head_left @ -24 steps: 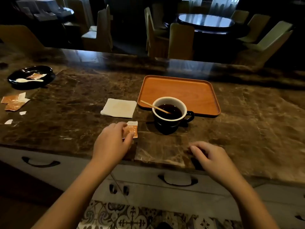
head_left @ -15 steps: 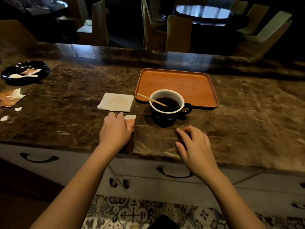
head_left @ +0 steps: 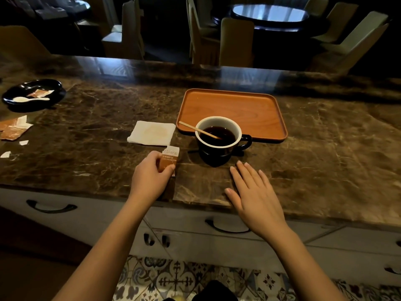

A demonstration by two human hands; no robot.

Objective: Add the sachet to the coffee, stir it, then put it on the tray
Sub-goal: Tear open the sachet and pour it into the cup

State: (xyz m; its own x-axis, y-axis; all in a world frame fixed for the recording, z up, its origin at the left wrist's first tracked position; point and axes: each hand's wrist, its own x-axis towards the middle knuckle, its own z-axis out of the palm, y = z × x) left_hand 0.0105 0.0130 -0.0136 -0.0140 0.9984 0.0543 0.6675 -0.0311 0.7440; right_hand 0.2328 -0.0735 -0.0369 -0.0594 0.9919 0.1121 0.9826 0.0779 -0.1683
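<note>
A dark cup (head_left: 219, 146) with a white inside holds black coffee, and a wooden stir stick (head_left: 198, 129) leans in it over the left rim. It stands on the marble counter just in front of the orange wooden tray (head_left: 232, 105). An orange and white sachet (head_left: 169, 158) is pinched between the thumb and fingers of my left hand (head_left: 149, 178), left of the cup. My right hand (head_left: 253, 191) lies flat, fingers spread, on the counter in front of the cup and holds nothing.
A folded white napkin (head_left: 152, 133) lies left of the tray. A black dish (head_left: 32, 94) with a white spoon and a torn sachet sits far left, with used sachets (head_left: 13, 128) and paper scraps near it. Drawers run below the counter edge.
My left hand has closed on the sachet and tilted it up off the counter. My right hand has slid forward and flattened out in front of the cup.
</note>
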